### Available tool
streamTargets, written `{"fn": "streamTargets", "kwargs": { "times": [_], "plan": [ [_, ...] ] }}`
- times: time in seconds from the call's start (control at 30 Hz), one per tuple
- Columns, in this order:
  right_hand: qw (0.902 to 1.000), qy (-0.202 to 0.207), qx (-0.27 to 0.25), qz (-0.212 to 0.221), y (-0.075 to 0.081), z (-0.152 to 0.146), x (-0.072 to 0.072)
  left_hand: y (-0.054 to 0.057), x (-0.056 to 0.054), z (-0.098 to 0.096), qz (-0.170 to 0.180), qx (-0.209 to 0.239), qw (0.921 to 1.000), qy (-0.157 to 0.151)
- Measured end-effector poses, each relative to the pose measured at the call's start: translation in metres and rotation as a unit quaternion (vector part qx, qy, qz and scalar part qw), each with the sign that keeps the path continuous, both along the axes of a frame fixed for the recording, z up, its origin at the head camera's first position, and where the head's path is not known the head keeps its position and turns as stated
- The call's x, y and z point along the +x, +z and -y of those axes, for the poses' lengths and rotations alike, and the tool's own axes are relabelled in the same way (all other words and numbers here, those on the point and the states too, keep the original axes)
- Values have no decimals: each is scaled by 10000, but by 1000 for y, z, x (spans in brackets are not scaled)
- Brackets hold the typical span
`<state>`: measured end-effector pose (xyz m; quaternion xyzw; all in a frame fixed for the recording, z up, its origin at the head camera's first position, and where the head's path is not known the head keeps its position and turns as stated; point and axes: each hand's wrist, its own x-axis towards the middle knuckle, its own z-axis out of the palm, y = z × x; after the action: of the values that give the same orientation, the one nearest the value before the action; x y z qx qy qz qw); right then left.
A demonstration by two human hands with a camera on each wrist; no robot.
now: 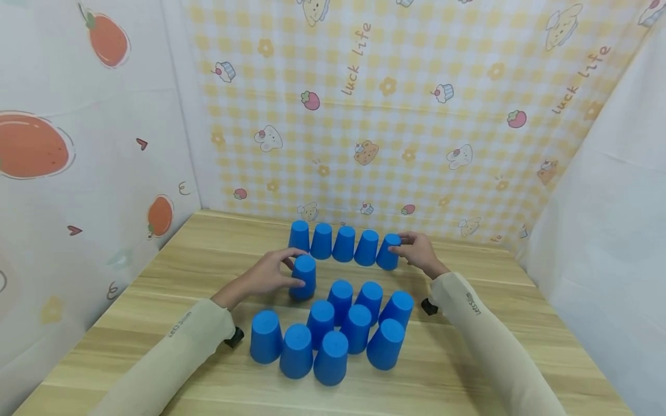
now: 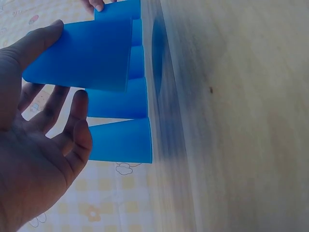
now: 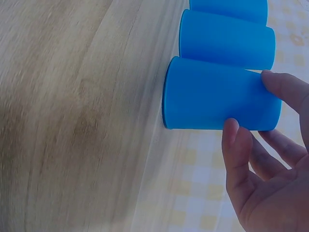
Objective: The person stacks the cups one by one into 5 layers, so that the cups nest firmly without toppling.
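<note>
My left hand (image 1: pixel 266 274) grips an upside-down blue cup (image 1: pixel 304 278) by its upper part, thumb on the near side. In the left wrist view this held cup (image 2: pixel 79 55) hangs just above the wooden table, a dark shadow beneath it. At the right end of the back row, my right hand (image 1: pixel 419 253) holds another upside-down blue cup (image 1: pixel 388 254) near its narrow top. The right wrist view shows thumb and fingers around that cup (image 3: pixel 219 96), its wide rim at the tabletop and its side close against the neighbouring cup (image 3: pixel 224 41).
More blue cups stand upside down in the back row, such as this one (image 1: pixel 344 245). Several others form a loose cluster nearer the front, including a leftmost cup (image 1: pixel 266 338) and a right-hand one (image 1: pixel 386 345). A checked cloth (image 1: pixel 385 127) hangs behind the wooden table (image 1: pixel 499 289).
</note>
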<state>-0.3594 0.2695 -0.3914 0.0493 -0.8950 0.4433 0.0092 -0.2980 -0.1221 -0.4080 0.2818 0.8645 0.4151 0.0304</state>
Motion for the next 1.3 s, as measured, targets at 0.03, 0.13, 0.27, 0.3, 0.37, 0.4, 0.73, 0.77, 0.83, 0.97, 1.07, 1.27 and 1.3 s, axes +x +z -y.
{"fn": "streamTargets", "kwargs": {
  "times": [0.03,0.13,0.27,0.3,0.37,0.4,0.73,0.77,0.83,0.97,1.07,1.27,1.3],
  "plan": [
    [10000,-1,15,-4,0,0,0,1,1,-1,1,27,10000,10],
    [10000,-11,25,-1,0,-1,1,2,1,-3,18,163,9998,88],
    [9999,41,-7,96,0,-4,1,3,1,-5,-30,353,9991,250],
    [9999,69,-26,150,-1,-5,2,3,1,-5,-54,396,9988,281],
    [9995,136,-76,274,-1,-7,3,3,0,-6,-109,451,9984,313],
    [9993,172,-77,334,-2,-9,3,3,-1,-7,-124,463,9983,333],
    [9981,352,77,493,-1,-20,13,4,-5,-8,-100,344,9964,763],
    [9982,340,108,483,0,-21,14,4,-5,-8,-89,332,9963,788],
    [9983,328,152,465,0,-22,16,4,-6,-9,-102,308,9961,815],
    [9979,375,310,418,3,-26,23,4,-7,-12,-167,333,9951,912],
    [9969,478,504,374,7,-31,30,6,-9,-14,-174,385,9944,965],
    [9933,848,704,351,11,-37,44,8,-13,-18,-61,426,9917,1214],
    [9928,899,695,370,11,-37,46,9,-13,-18,-35,442,9910,1263]
  ]
}}
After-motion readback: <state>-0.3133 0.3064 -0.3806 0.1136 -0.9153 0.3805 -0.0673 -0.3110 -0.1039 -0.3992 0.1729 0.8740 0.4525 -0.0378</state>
